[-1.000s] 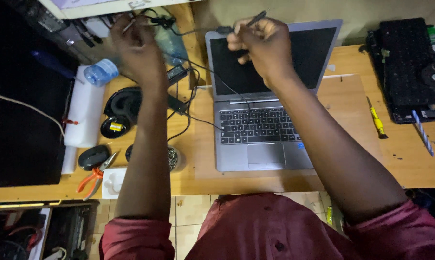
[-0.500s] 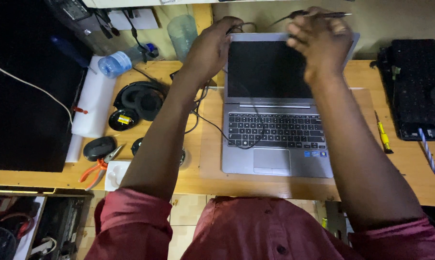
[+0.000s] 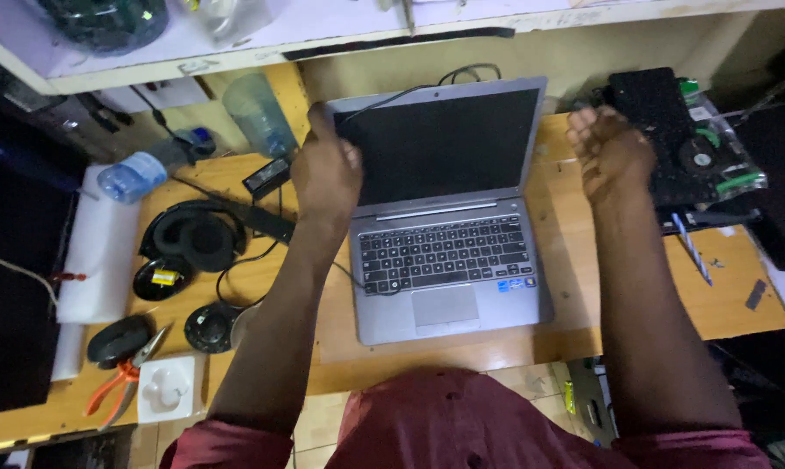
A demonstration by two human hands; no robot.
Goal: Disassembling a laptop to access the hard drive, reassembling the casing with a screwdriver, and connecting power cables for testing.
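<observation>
A: At the far left of the bench (image 3: 583, 287): dark monitor (image 3: 10, 287), white foam block (image 3: 97, 252), plastic bottle (image 3: 133, 176) lying on its side. Below those, a black mouse (image 3: 119, 340), orange pliers (image 3: 119, 386), white plug (image 3: 166, 389).

B: Next to the right?

A: Black headphones (image 3: 192, 236), 1 small black dish with a yellow item (image 3: 162, 278), 1 round speaker part (image 3: 208, 327). A clear cup (image 3: 258, 113) stands behind, a black adapter (image 3: 266, 176) beside it.

B: Left hand?

A: Left hand (image 3: 325, 169) is at the upper left corner of the laptop (image 3: 449, 217) screen, fingers curled shut. A thin black cable (image 3: 410, 87) runs along the lid's top edge to that corner; whether the fingers pinch it, cannot tell.

B: Laptop position?

A: Centre of bench, lid open, screen dark, between the 2 arms.

B: Right hand?

A: Right hand (image 3: 609, 148) is raised just right of the lid, apart from it, closed into a loose fist. Blurred; contents not discernible.

B: Far right?

A: Black board with fan (image 3: 670, 130), 1 blue-striped pen (image 3: 692, 250).
</observation>
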